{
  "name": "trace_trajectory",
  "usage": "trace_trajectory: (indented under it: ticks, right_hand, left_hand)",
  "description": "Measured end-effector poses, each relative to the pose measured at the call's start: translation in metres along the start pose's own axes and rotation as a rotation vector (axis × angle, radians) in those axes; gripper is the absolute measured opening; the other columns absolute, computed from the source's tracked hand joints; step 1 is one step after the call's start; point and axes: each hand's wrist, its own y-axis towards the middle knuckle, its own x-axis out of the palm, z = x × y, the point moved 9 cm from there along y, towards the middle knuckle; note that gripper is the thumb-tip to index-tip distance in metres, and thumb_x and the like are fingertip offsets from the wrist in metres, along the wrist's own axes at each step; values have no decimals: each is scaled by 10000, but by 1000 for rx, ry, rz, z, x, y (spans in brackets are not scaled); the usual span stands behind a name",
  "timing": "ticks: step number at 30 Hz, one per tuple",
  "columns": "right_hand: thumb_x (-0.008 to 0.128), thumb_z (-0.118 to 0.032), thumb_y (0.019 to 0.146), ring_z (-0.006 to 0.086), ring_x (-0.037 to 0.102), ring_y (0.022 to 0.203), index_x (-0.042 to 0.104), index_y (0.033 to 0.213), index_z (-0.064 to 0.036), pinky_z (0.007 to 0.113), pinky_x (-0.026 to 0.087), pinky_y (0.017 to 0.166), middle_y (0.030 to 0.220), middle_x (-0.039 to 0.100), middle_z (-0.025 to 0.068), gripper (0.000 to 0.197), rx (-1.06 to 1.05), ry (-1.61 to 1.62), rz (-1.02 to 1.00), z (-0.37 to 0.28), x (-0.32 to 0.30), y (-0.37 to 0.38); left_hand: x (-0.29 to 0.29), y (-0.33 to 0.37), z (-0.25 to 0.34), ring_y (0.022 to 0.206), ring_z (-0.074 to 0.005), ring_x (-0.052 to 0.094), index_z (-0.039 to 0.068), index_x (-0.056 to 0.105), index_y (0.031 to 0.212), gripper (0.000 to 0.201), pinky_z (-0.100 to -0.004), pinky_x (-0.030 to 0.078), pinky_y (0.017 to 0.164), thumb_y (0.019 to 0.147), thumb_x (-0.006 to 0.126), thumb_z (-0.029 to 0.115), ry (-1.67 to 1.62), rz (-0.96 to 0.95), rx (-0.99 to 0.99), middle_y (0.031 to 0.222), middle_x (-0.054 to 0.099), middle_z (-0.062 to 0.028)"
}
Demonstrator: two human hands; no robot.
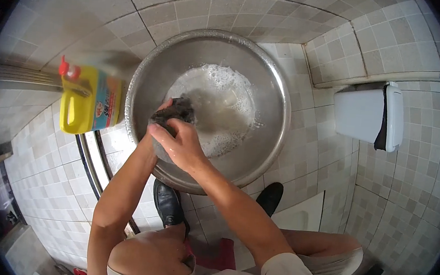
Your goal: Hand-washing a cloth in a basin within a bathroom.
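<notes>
A wide steel basin [280,108] stands on the floor in front of me, with cloudy, sudsy water [225,112] in its bottom. Over its left side, both hands grip a wet, dark grey bunched cloth [180,110]; what kind of cloth it is cannot be made out. My left hand [166,104] is closed on it, mostly hidden behind the cloth and the other hand. Bent over the near end of the cloth, my right hand [181,147] presses it with thumb and fingers.
Left of the basin is a yellow jug [79,104] with a red pump top. A white bin [360,116] with a black liner edge stands to the right. Tiled walls close in behind the basin. My dark shoes [169,204] flank its near rim.
</notes>
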Motion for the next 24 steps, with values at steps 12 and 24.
trace_trajectory:
  ticks: [12, 24]
  right_hand:
    - [504, -263, 871, 422, 604, 881, 610, 989, 55, 494, 467, 795, 965, 600, 302, 355, 253, -926, 194, 141, -134, 21]
    - [570, -198, 839, 198, 565, 969, 574, 1071, 10, 318, 421, 855, 1011, 616, 146, 312, 203, 85, -71, 90, -11, 3]
  left_hand:
    - [39, -31, -20, 1283, -354, 371, 7, 513, 1272, 527, -440, 279, 1065, 853, 568, 322, 769, 658, -50, 1378, 423, -201]
    - [-33, -33, -15, 1225, -408, 400, 148, 386, 1371, 609, -625, 331, 969, 894, 467, 518, 262, 548, -147, 1397, 366, -181]
